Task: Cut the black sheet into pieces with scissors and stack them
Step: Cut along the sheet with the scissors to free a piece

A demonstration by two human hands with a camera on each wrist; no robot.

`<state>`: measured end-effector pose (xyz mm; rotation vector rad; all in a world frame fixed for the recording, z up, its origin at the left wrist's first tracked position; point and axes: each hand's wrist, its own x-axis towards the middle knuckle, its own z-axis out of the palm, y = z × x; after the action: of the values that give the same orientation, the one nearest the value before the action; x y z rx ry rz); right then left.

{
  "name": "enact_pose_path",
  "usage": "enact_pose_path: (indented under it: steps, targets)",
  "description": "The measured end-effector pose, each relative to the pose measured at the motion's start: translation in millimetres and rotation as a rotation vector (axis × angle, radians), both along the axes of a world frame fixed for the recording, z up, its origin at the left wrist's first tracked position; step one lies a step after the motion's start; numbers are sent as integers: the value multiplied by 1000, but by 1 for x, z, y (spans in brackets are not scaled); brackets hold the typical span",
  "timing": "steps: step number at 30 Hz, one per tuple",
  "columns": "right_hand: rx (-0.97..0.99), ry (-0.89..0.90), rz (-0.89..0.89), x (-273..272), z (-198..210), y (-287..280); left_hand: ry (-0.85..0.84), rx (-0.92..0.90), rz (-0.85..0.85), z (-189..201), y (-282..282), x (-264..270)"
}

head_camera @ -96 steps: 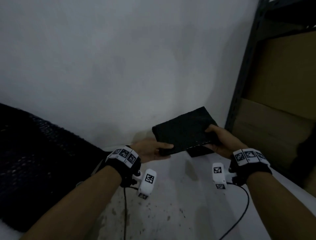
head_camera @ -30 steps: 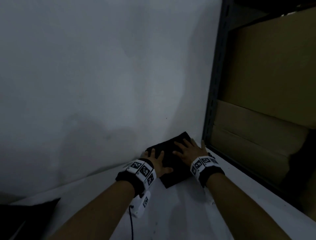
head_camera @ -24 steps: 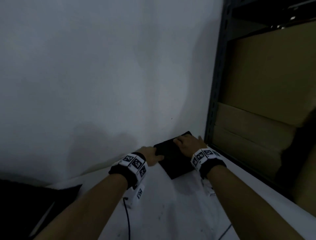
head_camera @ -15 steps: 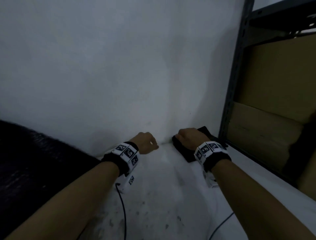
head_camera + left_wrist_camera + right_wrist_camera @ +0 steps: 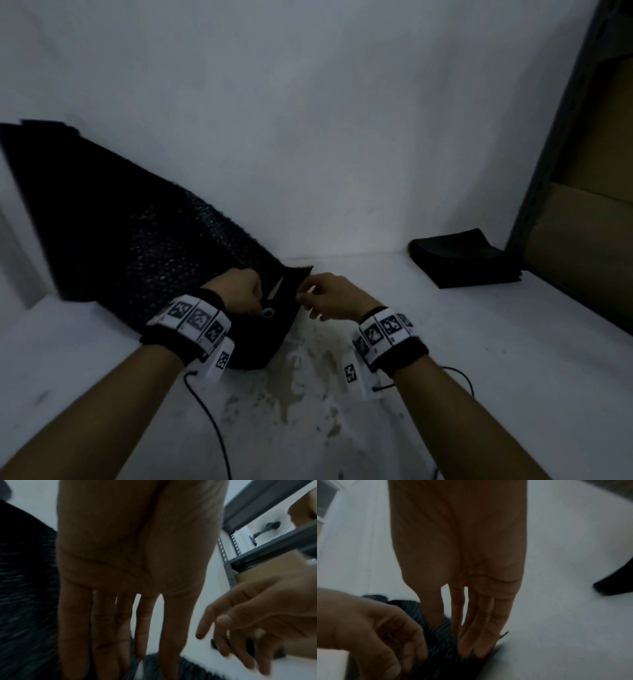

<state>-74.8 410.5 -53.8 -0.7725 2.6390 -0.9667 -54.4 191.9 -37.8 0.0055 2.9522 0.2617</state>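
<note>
Right now your big black textured sheet (image 5: 130, 246) lies across the left part of the white worktop (image 5: 479, 359), its far side rising against the white wall (image 5: 308, 120) along the back edge, its near corner draped towards the middle. On that corner rest the scissors (image 5: 272, 298), pale blades pointing away from you, a blue-rimmed handle ring nearest you. Your left hand (image 5: 236, 287) sits on the sheet just beside the scissors' handles; the head view shows its fingers bent over them, the wrist view shows them stretched out along the sheet, so whether they grasp anything I cannot tell. Your right hand (image 5: 329, 294) hovers at the sheet's right edge, fingers loosely curled, fingertips (image 5: 476, 647) touching the fabric, nothing gripped. Well apart, in the back right corner of the worktop, sits the stack of cut black pieces (image 5: 462, 257), just beside the dark metal shelf upright (image 5: 548, 171) with brown cardboard (image 5: 589, 246) behind it.
</note>
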Motion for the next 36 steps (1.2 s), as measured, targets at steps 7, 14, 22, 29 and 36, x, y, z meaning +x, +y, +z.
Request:
enact_pose_path:
  steps: [7, 14, 22, 29, 36]
  targets:
    - [231, 172, 115, -4, -34, -64, -83, -79, 28, -43, -21, 19]
    - [447, 189, 117, -7, -51, -84, -76, -72, 31, -51, -23, 17]
    - [504, 233, 62, -13, -41, -76, -157, -42, -10, -46, -24, 7]
    - [409, 23, -136, -26, -40, -59, -103, 2, -98, -54, -21, 0]
    - [184, -4, -308, -38, -26, -28, 68, -28, -88, -70, 12, -15]
